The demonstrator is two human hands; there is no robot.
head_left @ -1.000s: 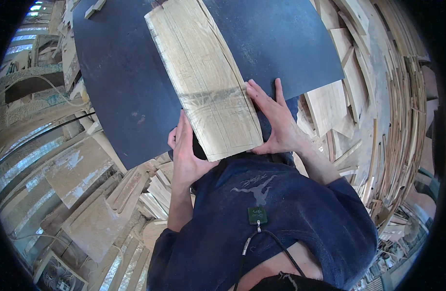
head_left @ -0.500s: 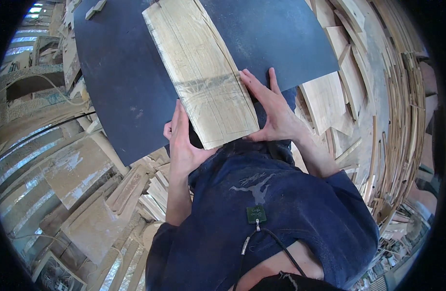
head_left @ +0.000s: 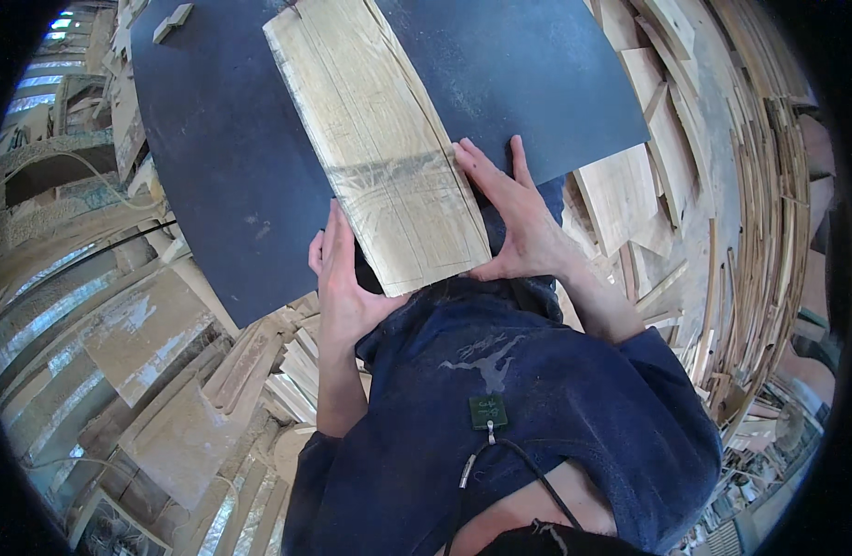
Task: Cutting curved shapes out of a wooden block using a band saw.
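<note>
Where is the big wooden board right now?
In the head view, the wooden board is at the upper middle, over the dark tabletop, with its near end between the left hand and the right hand.

the board point(head_left: 375, 148) lies lengthwise on the tabletop point(head_left: 231, 167), its near end just in front of the person's torso point(head_left: 574, 398). the left hand point(head_left: 343, 287) is at that end's left side, the right hand point(head_left: 519, 222) at its right. a block point(head_left: 173, 23) lies toward the tabletop's far left corner. right of the tabletop lie planks point(head_left: 619, 199), with strips point(head_left: 769, 213) farther right; more boards point(head_left: 180, 445) lie left of the person.
</note>
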